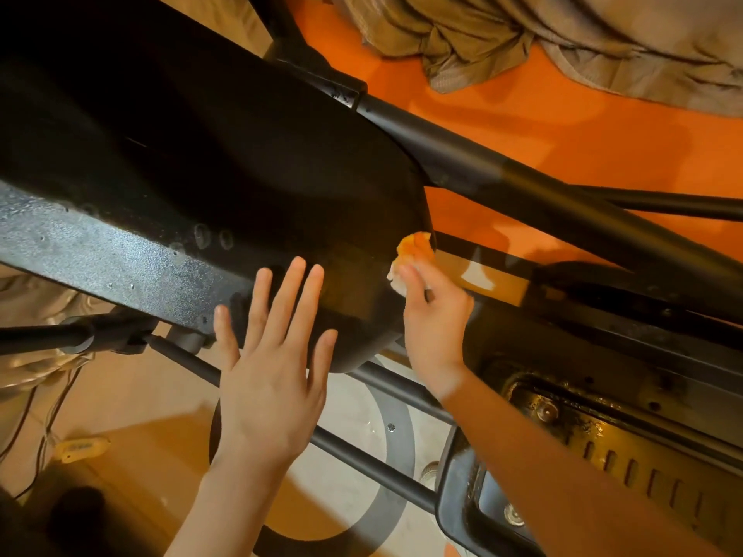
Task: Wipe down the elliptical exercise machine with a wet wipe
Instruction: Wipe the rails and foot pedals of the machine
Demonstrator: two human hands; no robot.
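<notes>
This looks like a room in a home, most likely a bedroom used also for exercise. At the far right a rumpled beige blanket (563, 38) lies heaped on an orange sheet (542, 126), as on a bed or mattress. A black elliptical machine (201, 162) stands close beside it, its dusty housing and tubes filling the middle of the scene. At the near left, thin cables (44, 416) trail over a pale tiled floor (132, 391), next to a small yellow object (80, 448). The light is warm and dim, as from a household lamp.
</notes>
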